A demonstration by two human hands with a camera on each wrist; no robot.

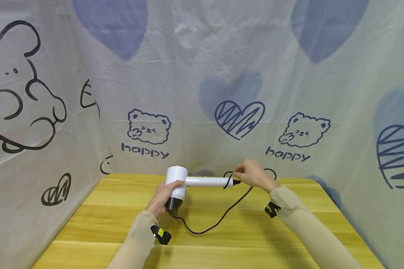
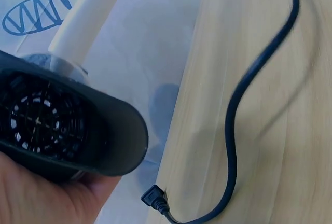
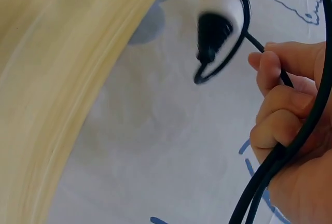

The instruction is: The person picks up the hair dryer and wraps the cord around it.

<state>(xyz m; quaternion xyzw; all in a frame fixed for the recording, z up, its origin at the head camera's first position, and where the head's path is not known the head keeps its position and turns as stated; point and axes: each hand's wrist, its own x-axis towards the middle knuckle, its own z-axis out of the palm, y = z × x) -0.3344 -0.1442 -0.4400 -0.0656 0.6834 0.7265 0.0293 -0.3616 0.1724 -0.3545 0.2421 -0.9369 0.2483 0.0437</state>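
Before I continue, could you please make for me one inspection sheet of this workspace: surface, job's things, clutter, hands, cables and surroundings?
Surface: table with yellowish wood grain.
Job's things: white dryer with black nozzle.
Clutter: nothing seen.
Left hand: holds the dryer by its body, thumb across it.
Right hand: grips the black cord near the end of the handle.
Cables: cord loops at the handle's end and hangs slack between the hands; plug is not in any socket.
Surroundings: pale cloth printed with hearts, bears and "happy".
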